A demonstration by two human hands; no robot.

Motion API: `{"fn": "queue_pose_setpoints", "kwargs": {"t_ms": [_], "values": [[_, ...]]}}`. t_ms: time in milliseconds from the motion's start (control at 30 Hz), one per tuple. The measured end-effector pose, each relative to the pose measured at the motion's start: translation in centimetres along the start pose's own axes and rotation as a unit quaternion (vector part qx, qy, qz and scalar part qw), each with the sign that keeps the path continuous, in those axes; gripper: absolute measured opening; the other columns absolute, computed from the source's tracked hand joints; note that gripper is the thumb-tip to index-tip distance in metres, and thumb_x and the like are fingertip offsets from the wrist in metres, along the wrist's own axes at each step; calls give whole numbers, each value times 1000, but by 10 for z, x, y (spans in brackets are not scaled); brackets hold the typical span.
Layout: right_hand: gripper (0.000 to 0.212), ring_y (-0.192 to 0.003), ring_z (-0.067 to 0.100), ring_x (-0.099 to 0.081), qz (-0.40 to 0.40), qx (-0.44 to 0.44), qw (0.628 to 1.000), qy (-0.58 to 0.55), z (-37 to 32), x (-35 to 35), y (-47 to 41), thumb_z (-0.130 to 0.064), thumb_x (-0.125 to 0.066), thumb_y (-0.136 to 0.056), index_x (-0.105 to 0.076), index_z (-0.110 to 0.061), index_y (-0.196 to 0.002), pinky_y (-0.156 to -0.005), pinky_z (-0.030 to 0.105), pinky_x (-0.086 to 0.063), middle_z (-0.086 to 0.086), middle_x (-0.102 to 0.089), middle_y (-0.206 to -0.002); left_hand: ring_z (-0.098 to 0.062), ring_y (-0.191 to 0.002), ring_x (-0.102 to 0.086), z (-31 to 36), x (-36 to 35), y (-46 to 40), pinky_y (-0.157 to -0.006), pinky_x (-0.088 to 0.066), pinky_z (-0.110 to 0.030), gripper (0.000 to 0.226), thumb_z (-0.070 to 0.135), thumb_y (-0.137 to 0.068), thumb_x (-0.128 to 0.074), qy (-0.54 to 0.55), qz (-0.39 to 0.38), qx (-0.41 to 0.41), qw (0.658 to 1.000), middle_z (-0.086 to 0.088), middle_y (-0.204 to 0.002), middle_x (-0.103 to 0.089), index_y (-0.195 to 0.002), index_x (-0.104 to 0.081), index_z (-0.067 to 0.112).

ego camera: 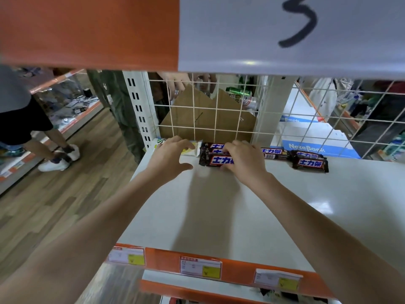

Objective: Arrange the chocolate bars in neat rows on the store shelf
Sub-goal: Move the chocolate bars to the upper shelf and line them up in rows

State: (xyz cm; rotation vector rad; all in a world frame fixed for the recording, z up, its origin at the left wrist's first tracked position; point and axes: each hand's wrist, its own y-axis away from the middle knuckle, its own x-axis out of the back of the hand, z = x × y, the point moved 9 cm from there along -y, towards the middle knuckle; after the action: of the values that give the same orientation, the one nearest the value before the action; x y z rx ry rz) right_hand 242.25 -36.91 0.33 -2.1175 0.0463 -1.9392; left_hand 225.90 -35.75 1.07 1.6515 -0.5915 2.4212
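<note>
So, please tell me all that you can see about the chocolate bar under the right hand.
The chocolate bar has a glossy dark brown wrapper with large blue-and-white characters edged in red and a crimped end on its left. It lies flat near the back of the white shelf, lengthwise left to right, just in front of another bar of the same kind. The right hand covers its right part, fingers curled over it. The left hand hovers beside its left end, not touching it.

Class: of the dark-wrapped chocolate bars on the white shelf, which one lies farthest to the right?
The front dark brown chocolate bar of the right-hand pair, untouched; the others lie further left, by the right hand.
</note>
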Motion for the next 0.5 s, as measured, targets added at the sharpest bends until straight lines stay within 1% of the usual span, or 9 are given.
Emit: {"fn": "queue_pose_setpoints", "kwargs": {"t_ms": [133, 367, 500], "values": [[44, -104, 22, -52, -4, 1, 1000, -5, 0, -2, 1, -40, -69, -79, -57, -19, -116, -90, 39, -39, 0, -59, -111, -19, -106, -54, 3, 1, 1, -87, -46, -33, 51, 30, -71, -79, 2, 1, -4, 1000, 0, -115, -58, -117, -59, 21], [39, -105, 22, -51, -3, 5, 1000, 5, -5, 0, 1, -38, -67, -83, -57, -19, -115, -85, 37, -37, 0, -59, -110, -20, -106, -54, 12, -3, -3, -90, -46, -41, 50, 30, -70, -80, 18, -3, -11, 1000, 1, -116, -58, -115, -59, 23], [41, -104, 21, -51, 5, -1, 1000, 2, -3, 5, 2, -41, -68, -80, -57, -20, -114, -88, 38, -37, -1, -59, -109, -20, -107, -53, 15, -3, -3, -90, -45, -39, 50, 29, -71, -80, 17, -5, -23, 1000, 0, -116, -58, -116, -59, 23]]}}
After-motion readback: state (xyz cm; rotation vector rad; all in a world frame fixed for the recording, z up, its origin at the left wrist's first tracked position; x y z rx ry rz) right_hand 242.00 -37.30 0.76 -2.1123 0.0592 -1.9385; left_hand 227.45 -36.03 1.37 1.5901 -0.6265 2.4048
